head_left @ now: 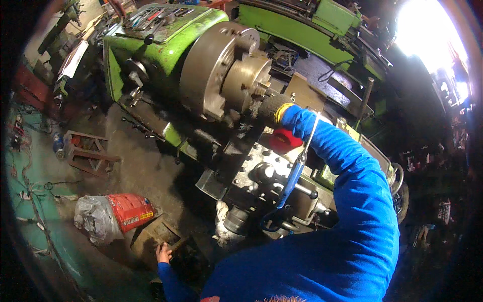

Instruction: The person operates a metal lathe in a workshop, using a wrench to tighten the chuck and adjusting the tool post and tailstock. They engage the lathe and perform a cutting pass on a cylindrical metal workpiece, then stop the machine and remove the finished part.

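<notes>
My right hand (271, 107), in a dark grey work glove with a yellow cuff, reaches to the front of the lathe chuck (201, 70). It is beside the stepped jaws and a short metal workpiece (260, 89); its fingers are hidden, so I cannot tell whether they grip. Below the blue sleeve lies a bolted tool post (261, 168) with a ball-ended lever. A thin metal rod with a blue handle (292, 181) slants across in front of it. My bare left hand (163, 252) is low on the left, fingers slightly bent and apart, near an open brown metal box (151, 232).
The green lathe headstock (166, 45) carries small tools on top. A red rounded thing (285, 140) shows under my right forearm. On the floor at left are a red-and-grey sack (118, 214) and a rusty metal stand (90, 153). Another green machine bed (292, 25) stands behind.
</notes>
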`<state>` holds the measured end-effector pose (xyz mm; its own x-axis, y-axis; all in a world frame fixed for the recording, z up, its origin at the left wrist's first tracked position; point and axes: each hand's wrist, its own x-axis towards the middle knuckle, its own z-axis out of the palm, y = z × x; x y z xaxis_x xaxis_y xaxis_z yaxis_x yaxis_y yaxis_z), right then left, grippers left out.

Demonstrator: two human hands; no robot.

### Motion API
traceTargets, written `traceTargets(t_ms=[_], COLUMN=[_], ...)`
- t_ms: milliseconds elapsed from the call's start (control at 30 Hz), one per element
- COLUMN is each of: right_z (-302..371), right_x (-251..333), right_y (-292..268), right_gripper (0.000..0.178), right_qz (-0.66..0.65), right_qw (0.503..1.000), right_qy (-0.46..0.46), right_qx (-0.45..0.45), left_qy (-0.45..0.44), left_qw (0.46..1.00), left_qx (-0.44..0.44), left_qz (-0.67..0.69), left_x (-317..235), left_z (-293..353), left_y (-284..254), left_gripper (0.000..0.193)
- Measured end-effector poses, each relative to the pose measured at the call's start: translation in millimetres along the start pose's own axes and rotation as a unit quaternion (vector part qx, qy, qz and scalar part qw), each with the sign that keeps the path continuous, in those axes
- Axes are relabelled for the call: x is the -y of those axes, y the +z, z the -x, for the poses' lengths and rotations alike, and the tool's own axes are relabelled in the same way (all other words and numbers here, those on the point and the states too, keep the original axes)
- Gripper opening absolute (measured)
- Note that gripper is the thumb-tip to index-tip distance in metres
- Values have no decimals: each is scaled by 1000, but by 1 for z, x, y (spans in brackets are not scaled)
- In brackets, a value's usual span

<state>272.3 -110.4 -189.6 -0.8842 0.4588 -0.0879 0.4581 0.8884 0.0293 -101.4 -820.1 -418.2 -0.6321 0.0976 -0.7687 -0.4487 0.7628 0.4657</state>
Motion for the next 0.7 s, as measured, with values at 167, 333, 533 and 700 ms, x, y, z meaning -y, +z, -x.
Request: traceTargets(t_ms=[167, 333, 533, 700], right_z=[-4, 66, 68, 34], right_x=[16, 8, -9, -5], right_y=[-30, -96, -104, -68], right_gripper=[23, 25, 34, 30], right_qz=[41, -103, -158, -35], right_qw=[991, 962, 913, 929], right_qy=[96, 243, 345, 336], right_qx=[84, -66, -148, -151], left_qy=[65, 72, 53, 91], left_qw=[997, 996, 990, 985], left_qx=[25, 42, 10, 18], left_qz=[31, -30, -128, -145], left_x=[87, 102, 113, 79], left_z=[-14, -2, -14, -35], left_y=[-34, -20, -2, -3], left_gripper=[69, 76, 70, 57])
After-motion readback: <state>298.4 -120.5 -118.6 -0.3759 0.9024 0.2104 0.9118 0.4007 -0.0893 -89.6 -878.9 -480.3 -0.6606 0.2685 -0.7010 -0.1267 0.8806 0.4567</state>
